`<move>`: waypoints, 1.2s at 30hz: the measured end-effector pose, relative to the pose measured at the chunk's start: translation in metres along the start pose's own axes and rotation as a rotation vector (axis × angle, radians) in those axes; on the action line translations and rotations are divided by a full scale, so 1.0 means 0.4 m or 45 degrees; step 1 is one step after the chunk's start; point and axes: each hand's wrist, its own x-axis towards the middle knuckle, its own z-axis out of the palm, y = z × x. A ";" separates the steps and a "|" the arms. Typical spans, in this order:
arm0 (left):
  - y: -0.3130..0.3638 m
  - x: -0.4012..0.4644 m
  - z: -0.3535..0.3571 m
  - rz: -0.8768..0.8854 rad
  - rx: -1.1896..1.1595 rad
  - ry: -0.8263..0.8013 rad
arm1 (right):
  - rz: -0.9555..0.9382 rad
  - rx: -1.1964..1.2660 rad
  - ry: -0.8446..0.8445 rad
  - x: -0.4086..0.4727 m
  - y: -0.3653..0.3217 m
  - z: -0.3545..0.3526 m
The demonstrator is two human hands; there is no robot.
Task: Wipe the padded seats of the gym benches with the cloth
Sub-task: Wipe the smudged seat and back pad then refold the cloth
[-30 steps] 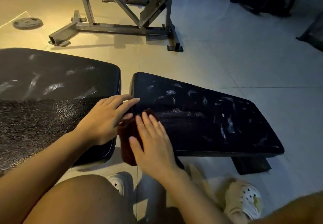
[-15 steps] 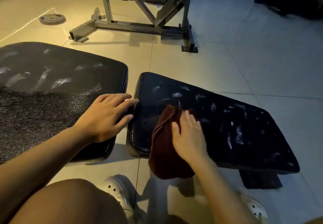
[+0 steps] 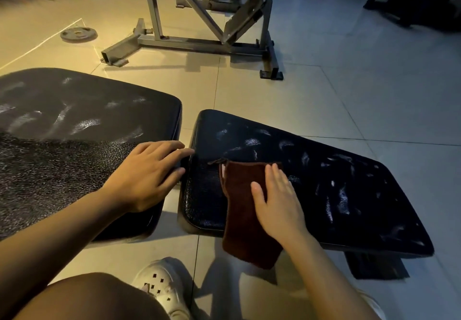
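The right hand [image 3: 278, 198] lies flat on a dark red-brown cloth [image 3: 243, 210], fingers straight and together, pressing it onto the right bench pad [image 3: 336, 195]. The cloth covers the near-left part of that pad, and its lower end hangs over the near edge toward the floor. Pale smears mark the pad's far and right areas. The left hand [image 3: 147, 172] rests palm down on the near-right corner of the left bench pad [image 3: 74, 130], fingers extended and relaxed, gripping nothing; the fingertips appear to reach the gap between the two pads, though contact with the right pad cannot be confirmed. A grey steel machine frame [image 3: 199, 42] stands on the tiled floor beyond, with a weight plate [image 3: 78, 34] lying to its left.
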 end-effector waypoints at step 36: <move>-0.011 0.011 0.009 -0.021 0.039 -0.117 | 0.141 0.049 0.001 0.040 0.010 -0.009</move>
